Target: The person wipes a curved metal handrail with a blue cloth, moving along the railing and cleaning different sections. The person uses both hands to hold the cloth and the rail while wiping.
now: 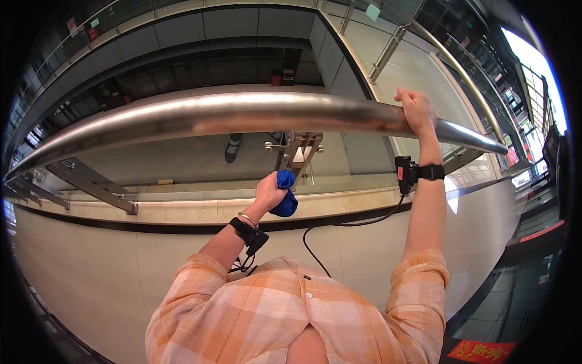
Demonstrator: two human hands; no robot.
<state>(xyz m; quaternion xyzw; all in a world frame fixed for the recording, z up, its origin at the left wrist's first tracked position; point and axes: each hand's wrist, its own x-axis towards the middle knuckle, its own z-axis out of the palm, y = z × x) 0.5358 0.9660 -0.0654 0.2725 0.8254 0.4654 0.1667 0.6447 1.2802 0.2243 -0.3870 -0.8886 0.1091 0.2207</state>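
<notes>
A thick polished metal handrail [254, 111] crosses the view in front of me. My right hand [416, 109] rests on it towards the right end, its fingers curled over the top. Below the rail, my left hand [272, 190] grips a bunched blue cloth [285, 202]. That cloth is in front of the lower part of a metal baluster post [300, 148], which stands under the middle of the rail; whether they touch I cannot tell. Black devices are strapped to both wrists, with a cable [345, 224] running from the right one.
Glass panels and slanted metal posts [97, 186] stand beneath the rail, on a beige stone ledge [236, 211]. Beyond the glass, a foot in a dark shoe [231, 152] shows. Another railing [454, 63] runs at the upper right. A red paper with writing [482, 350] lies at the lower right.
</notes>
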